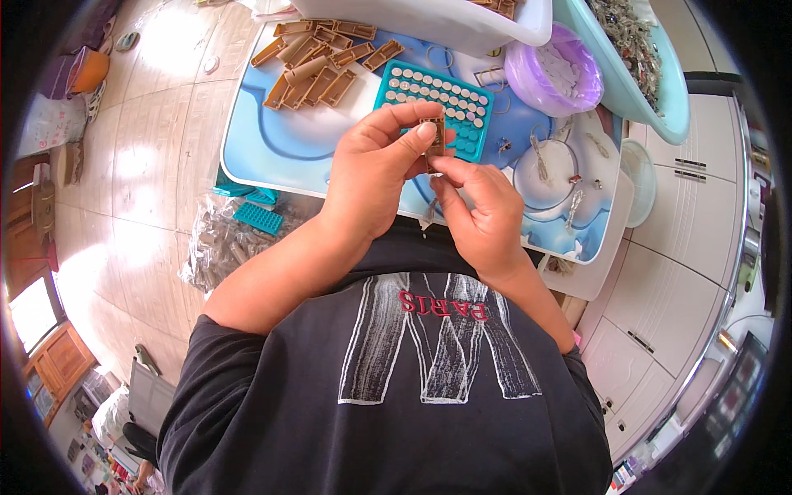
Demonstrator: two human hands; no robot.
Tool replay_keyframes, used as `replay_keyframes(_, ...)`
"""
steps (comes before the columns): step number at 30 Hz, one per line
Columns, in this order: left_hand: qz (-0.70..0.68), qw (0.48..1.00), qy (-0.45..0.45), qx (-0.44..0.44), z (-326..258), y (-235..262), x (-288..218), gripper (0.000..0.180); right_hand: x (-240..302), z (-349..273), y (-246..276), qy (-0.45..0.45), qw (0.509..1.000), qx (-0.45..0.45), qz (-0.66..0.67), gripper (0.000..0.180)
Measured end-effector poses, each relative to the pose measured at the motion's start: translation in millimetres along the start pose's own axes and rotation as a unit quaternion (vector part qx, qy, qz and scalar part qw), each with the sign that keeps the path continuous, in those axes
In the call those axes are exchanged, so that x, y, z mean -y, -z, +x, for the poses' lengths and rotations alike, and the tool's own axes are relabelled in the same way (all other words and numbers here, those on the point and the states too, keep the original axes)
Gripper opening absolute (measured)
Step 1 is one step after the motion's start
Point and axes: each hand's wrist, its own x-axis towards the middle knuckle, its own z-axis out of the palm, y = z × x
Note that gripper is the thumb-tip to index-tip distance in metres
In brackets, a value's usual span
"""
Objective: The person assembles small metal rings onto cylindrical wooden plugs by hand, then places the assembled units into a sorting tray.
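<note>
My left hand grips a small brown plastic casing between thumb and fingers, above the table's near edge. Thumb and forefinger of my right hand are pinched together at the casing's lower end; what they hold is too small to make out. Thin pale wire hangs just below the fingertips. Behind my hands lies a teal tray with rows of round silvery discs, partly covered by my left hand. A pile of similar brown casings lies at the far left of the table.
A white bin, a purple basin of white pieces and a light-blue tub of wire bundles stand at the back. Loose wire bundles lie right. Teal trays and a plastic bag sit below the table's left.
</note>
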Motion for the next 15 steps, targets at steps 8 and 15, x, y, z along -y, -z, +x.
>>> replay_keyframes(8, -0.004, 0.999, 0.034, -0.021, -0.6, 6.3, 4.1, 0.027, 3.5, 4.6, 4.0, 0.034, 0.993, 0.083, -0.081, 0.021)
replay_keyframes(15, -0.042, 0.994, 0.103, -0.007, -1.9, 23.6, 5.5, 0.029, -24.7, 19.9, 16.1, -0.076, 0.995, -0.032, -0.064, 0.014)
